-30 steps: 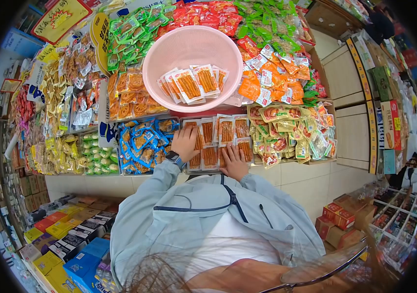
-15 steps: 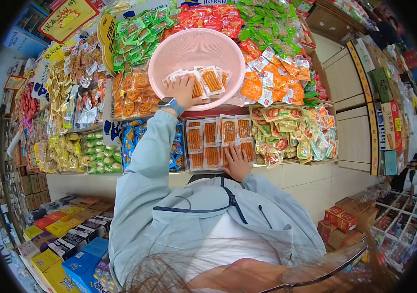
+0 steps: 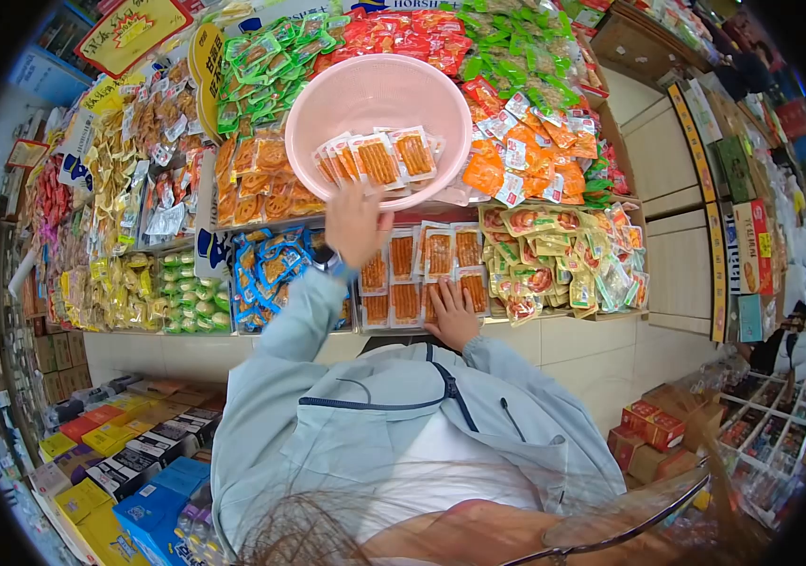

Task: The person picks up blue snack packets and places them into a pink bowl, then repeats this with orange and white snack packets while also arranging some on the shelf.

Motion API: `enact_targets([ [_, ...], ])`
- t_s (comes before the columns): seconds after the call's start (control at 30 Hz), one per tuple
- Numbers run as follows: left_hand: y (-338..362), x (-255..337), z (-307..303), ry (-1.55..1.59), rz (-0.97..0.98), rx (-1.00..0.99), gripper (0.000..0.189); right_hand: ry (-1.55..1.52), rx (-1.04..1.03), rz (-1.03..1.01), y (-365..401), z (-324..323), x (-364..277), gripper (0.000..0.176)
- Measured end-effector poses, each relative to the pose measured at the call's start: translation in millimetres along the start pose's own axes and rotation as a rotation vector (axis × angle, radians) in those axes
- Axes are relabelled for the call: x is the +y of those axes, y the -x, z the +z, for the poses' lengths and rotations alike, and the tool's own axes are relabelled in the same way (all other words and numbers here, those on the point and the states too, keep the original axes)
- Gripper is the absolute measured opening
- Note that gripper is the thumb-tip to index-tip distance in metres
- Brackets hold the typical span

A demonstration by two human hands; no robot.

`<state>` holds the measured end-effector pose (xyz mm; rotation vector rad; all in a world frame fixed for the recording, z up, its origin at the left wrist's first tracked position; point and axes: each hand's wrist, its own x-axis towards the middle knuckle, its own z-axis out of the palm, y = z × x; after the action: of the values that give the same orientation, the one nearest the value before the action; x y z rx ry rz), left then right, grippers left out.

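A pink plastic basket [image 3: 313, 104] rests on top of the display, holding several flat clear packets of orange-brown snack sticks [image 3: 377, 162]. Just in front of its near rim is my left hand [image 3: 356, 229], slightly blurred, thumb apart from the fingers and nothing visible in it. My right hand [image 3: 455, 319] lies with fingers spread on similar packets of snack sticks [image 3: 405, 302], which are laid in rows in a tray at the display's front edge. Its fingertips touch the packets at the tray's right side.
Blue packets [image 3: 266, 269] fill the compartment left of the tray, and cream-green packets [image 3: 535, 250] the one on its right. Orange packets [image 3: 526, 151] lie beside the basket; green packets [image 3: 266, 61] are behind it. Stacked cartons [image 3: 162, 514] stand at the lower left.
My left hand has left the packets inside the basket and come back toward me, over the basket's near rim. My right hand stays on the tray packets.
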<state>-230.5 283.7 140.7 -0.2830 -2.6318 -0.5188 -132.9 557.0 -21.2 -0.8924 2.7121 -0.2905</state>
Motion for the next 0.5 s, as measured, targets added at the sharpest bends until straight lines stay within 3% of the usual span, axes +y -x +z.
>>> enact_targets([
  [0.1,83,11,43,0.066,0.100,-0.312,0.049,-0.012,-0.021,0.019,-1,0,-2,0.091],
  [0.17,143,-8,95,-0.086,0.049,-0.360,0.062,0.003,-0.033,0.011,-2,1,-1,0.092],
  [0.3,147,-21,100,-0.189,-0.073,-0.483,0.085,0.035,-0.043,0.008,-1,6,1,0.092],
  [0.33,140,-23,96,-0.216,-0.076,-0.584,0.099,0.029,-0.051,0.010,-1,7,1,0.092],
  [0.43,136,-30,110,-0.232,-0.126,-0.708,0.103,0.025,-0.059,0.014,-3,8,2,0.092],
  [0.5,136,-28,116,-0.299,-0.091,-0.669,0.103,0.040,-0.052,0.008,-2,8,3,0.092],
])
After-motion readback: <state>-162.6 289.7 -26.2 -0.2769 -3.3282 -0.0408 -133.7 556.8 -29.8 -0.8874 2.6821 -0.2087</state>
